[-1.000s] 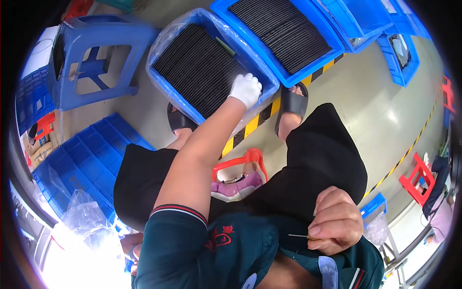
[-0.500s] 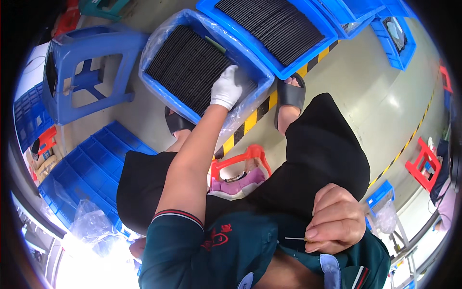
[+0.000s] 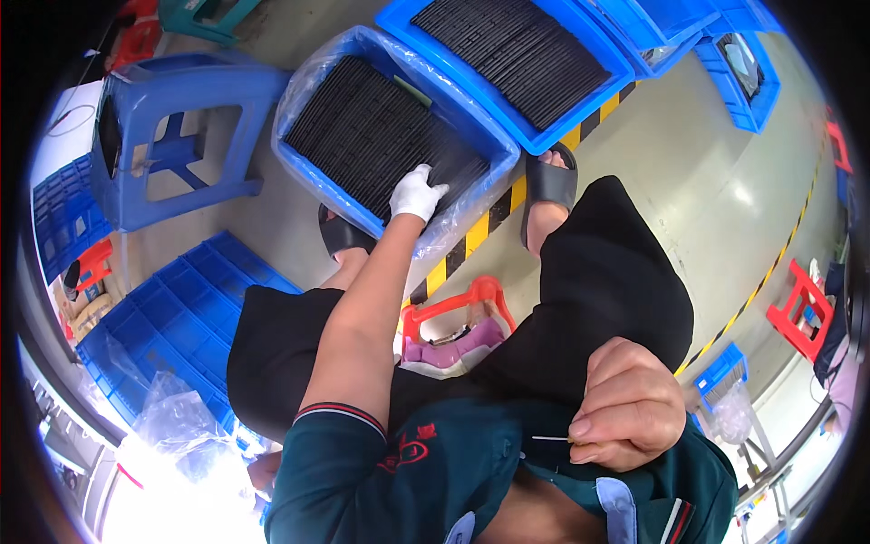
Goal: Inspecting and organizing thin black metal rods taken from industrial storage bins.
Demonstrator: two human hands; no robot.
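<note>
My left hand (image 3: 417,194), in a white glove, lies over rows of thin black strips (image 3: 349,127) packed in a plastic-lined blue bin (image 3: 458,98). Its thumb stands out from the fingers, and I see nothing held there. The fingertips reach the strips near the bin's closest edge. Close to my chest, my bare right hand (image 3: 632,408) is closed in a pinch on a thin, needle-like pin (image 3: 549,439). The pin's pale shaft points left; its other end is hidden in the fingers.
Another blue bin (image 3: 544,138) with black strips stands at the far right of the first. A blue stool (image 3: 245,136) is at left, above a large blue crate (image 3: 172,304). Between my legs is a red stool (image 3: 453,306) with a pink thing on it.
My left hand has moved slightly left and nearer to me over the strips, its thumb now swung out to the right. The right hand keeps its pinch on the pin.
</note>
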